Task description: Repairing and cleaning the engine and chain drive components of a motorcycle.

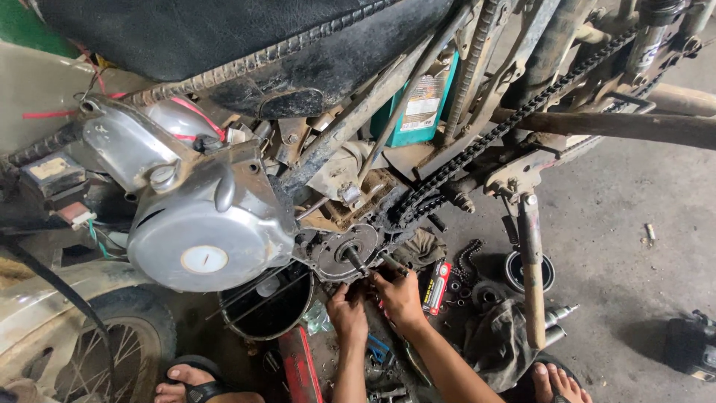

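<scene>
A motorcycle lies tilted above me, its silver engine cover (205, 231) at the left. To the cover's right is a greasy round plate with a short shaft (352, 256) sticking out. My left hand (347, 312) reaches up under that plate, fingers bent at its lower edge. My right hand (399, 295) is just beside it, fingertips touching the area below the shaft; whether it holds a small part I cannot tell. The drive chain (477, 149) runs from the sprocket area up to the right.
A black round pan (266, 306) sits under the engine. A red and black small box (437, 286), loose chain pieces (468, 257), a dirty rag (496, 339) and metal parts lie on the concrete floor. The kick lever (531, 269) hangs down at right. A teal bottle (421, 101) shows behind the frame.
</scene>
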